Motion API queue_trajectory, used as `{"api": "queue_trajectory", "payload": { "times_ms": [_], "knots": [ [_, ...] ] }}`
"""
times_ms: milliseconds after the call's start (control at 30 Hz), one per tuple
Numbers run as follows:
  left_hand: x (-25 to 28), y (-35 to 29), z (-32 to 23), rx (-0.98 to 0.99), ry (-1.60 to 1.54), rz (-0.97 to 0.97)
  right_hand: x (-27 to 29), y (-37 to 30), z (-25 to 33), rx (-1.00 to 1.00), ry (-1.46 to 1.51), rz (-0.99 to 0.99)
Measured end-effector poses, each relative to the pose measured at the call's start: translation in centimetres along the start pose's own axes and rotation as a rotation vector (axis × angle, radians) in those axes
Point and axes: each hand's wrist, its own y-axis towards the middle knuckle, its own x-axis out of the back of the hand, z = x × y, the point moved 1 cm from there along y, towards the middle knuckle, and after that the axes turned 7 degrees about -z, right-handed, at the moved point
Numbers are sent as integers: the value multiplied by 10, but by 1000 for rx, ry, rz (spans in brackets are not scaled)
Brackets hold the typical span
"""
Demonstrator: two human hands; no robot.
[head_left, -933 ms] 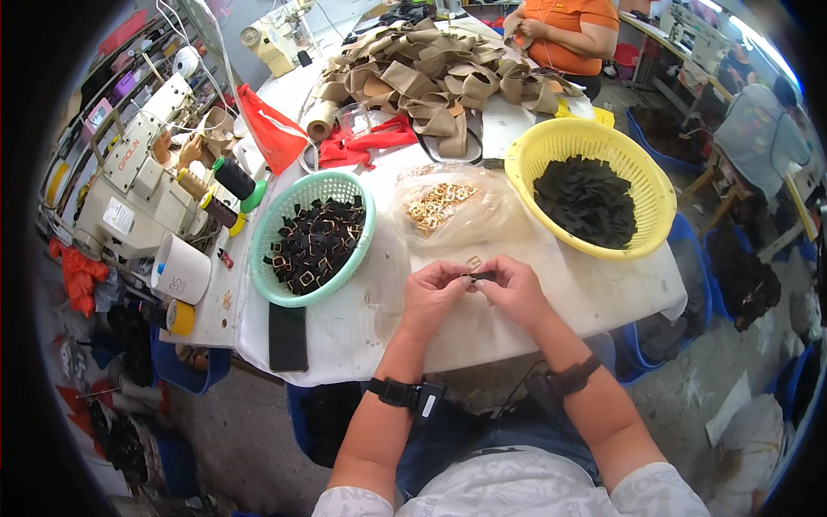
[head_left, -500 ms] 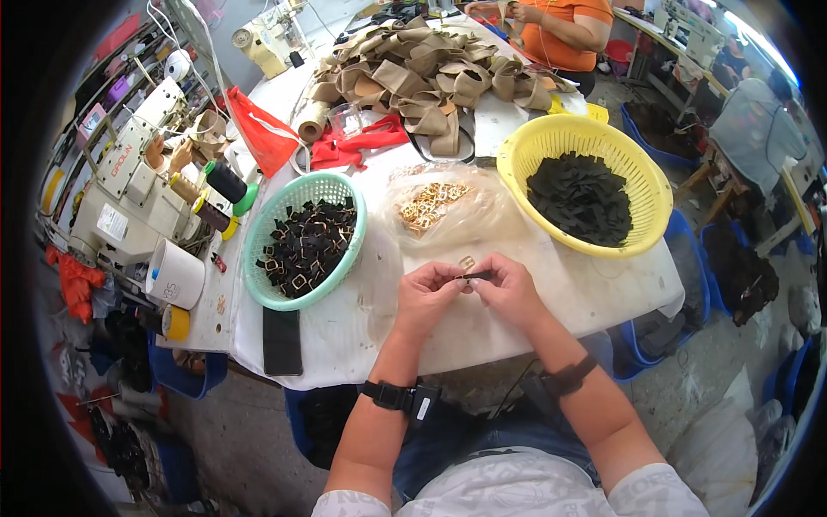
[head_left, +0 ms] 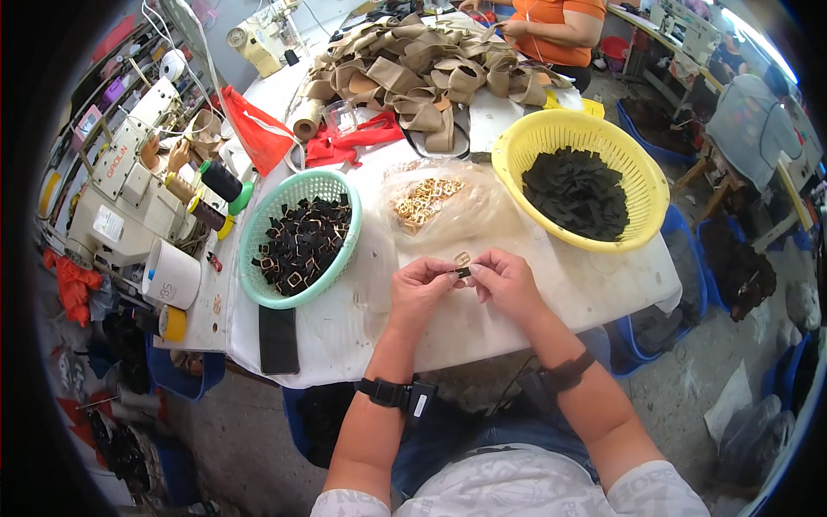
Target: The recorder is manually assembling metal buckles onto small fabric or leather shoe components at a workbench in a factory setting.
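A small black fabric strip [head_left: 463, 272] is pinched between my two hands, above the near part of the white table. The fingertips of my left hand [head_left: 420, 289] close on its left end, and those of my right hand [head_left: 506, 281] on its right end. Right beyond the fingertips shows a gold square buckle [head_left: 463, 258]; whether it is joined to the strip I cannot tell. Past my hands a clear plastic bag [head_left: 482, 207] holds many gold buckles [head_left: 426, 200]. A yellow basket [head_left: 648, 211] at the right contains black strips [head_left: 575, 196].
At the left, a green basket [head_left: 255, 226] holds black strips with gold buckles, beside a black phone [head_left: 278, 341]. Sewing machine [head_left: 129, 202] and thread cones [head_left: 222, 183] stand farther left. Beige fabric pieces [head_left: 422, 65] are heaped at the back, near a person in orange [head_left: 564, 26].
My fingers have shifted slightly, and more of the black strip shows between them. The whole view has moved a little. The baskets and bag stay put.
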Motion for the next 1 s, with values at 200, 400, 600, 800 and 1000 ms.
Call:
{"api": "queue_trajectory", "payload": {
  "times_ms": [200,400,600,800,1000],
  "knots": [
    [2,-1,-2,9,5,-9,-1,0,0,-21,25,-12],
    [2,0,-2,8,-2,-31,-1,-1,5,-39,52,-14],
    [4,3,3,-8,9,-25,-4,-3,11,-63,166,-4],
    [2,2,1,-21,-7,1,8,1,4,-87,212,-38],
    [3,1,-1,-29,12,52,5,2,5,-48,50,62]
  ]
}}
